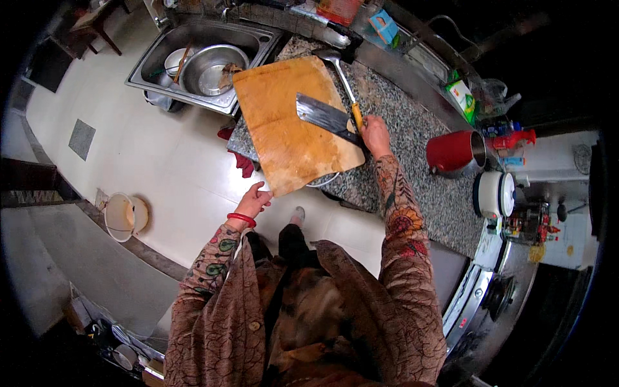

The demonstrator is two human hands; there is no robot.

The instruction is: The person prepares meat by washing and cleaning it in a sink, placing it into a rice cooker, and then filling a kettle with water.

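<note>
Speckled stone counter [445, 219] bears a yellow-brown cutting board [284, 135], whose near-left corner juts past the edge; a broad cleaver [322, 115] crosses the board's right part, its handle clamped in the right hand [375, 135]; the left hand [253, 200] is at the jutting corner, though I cannot tell whether its fingers pinch it; a yellow-handled turner [356, 115] reaches the right hand; beyond stand a red container [446, 153], right, and a steel sink [219, 103], left.
</note>
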